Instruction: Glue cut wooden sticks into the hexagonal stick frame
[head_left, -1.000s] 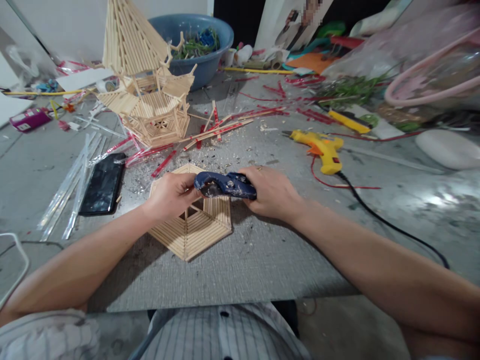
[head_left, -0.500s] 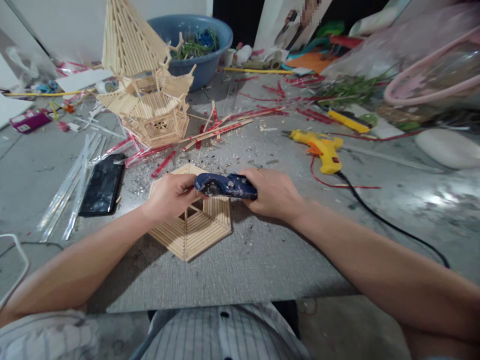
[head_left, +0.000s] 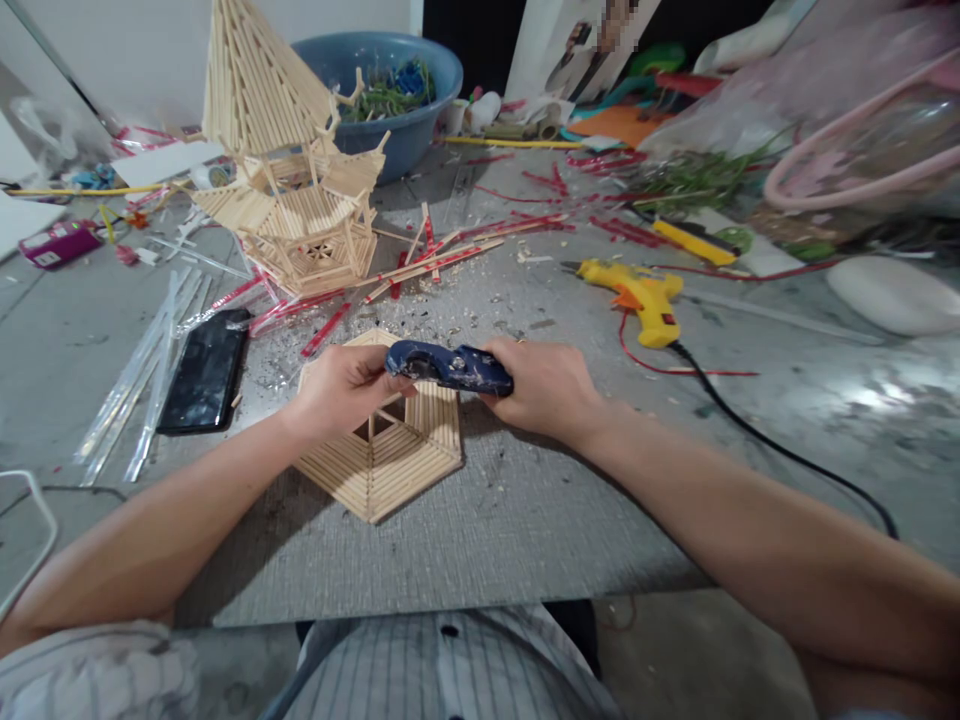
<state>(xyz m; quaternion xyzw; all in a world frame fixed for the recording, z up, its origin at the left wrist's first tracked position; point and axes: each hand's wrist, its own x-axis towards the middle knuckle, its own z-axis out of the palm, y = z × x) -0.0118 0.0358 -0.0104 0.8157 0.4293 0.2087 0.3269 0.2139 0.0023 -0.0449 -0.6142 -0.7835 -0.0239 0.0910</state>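
Observation:
My right hand (head_left: 541,385) is wrapped round one end of a worn dark blue hand tool (head_left: 454,368), which looks like a cutter with a curved jaw. At the tool's left, jaw end, my left hand (head_left: 345,388) has its fingers pinched together. Whatever lies in that pinch, if anything, is hidden. Below both hands a flat hexagonal panel of thin wooden sticks (head_left: 394,480) lies on the grey table (head_left: 525,530). The tool is over the panel's far right part, and my left hand covers its left side.
A stick-built pagoda model (head_left: 270,100) stands at the back left, before a blue basin (head_left: 442,80). Left lie a black phone (head_left: 204,372) and clear glue sticks (head_left: 135,375). A yellow glue gun (head_left: 637,300) with a black cord lies right. Loose sticks (head_left: 450,262) and red strips are scattered behind.
The blue tool has tilted slightly, its jaw end shifting a little up and left. Both hands keep nearly the same place; the panel has stayed put.

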